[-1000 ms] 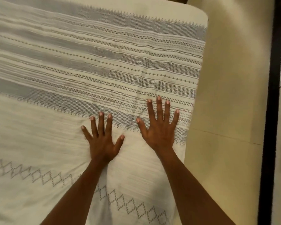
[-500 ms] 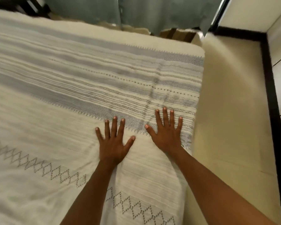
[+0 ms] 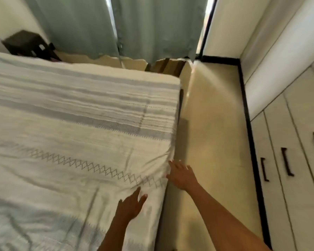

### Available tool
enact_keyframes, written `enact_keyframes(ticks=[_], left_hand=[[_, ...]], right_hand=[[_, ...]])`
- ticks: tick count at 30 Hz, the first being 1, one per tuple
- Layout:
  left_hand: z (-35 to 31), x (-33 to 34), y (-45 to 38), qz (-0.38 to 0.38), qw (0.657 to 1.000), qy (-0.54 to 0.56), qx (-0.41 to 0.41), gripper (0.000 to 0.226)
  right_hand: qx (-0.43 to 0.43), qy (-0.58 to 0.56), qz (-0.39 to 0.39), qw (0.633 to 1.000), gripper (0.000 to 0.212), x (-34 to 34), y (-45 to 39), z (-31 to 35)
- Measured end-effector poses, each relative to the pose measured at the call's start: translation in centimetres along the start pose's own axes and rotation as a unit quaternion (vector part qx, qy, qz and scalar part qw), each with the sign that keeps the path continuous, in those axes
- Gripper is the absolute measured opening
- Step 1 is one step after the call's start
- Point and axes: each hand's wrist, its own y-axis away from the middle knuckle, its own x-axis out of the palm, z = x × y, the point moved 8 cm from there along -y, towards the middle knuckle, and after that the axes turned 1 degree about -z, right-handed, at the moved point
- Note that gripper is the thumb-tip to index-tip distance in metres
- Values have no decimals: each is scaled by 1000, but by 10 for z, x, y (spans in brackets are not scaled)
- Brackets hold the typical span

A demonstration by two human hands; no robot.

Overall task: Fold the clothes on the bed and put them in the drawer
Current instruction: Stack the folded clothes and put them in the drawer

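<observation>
A white cloth (image 3: 76, 145) with grey stripes and a diamond-stitch band covers the bed, wrinkled near its edge. The left hand (image 3: 130, 205) rests flat on it, fingers straight; the right hand (image 3: 182, 175) touches the hanging edge, fingers spread.

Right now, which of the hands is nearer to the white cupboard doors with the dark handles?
The right hand. It is off the bed's edge, over the floor, toward the cupboard doors. The left hand lies on the white cloth, farther from them.

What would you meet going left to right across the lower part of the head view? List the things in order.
White patterned cloth → left hand → right hand → bare floor → white cupboard doors with dark handles.
</observation>
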Motion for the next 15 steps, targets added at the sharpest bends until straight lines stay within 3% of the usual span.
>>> enact_keyframes(ticks=[3,7,9,12,15], left_hand=[[-29,-7,68,-17,998,-57,18,115],[-90,-4,120,-31,988,-124,88,129],[-125,-5,131,-30,981,-152,118,122],[-204,0,135,-35,961,-205,181,112],[-273,1,114,-42,942,-236,233,136]], right_hand=[[63,-43,-20,997,72,-12,85,-31],[108,-58,-33,992,89,-33,177,-78],[139,-68,-48,987,76,-44,203,-109],[213,-101,-77,969,74,-66,242,-180],[271,-126,-105,948,77,-91,254,-261]])
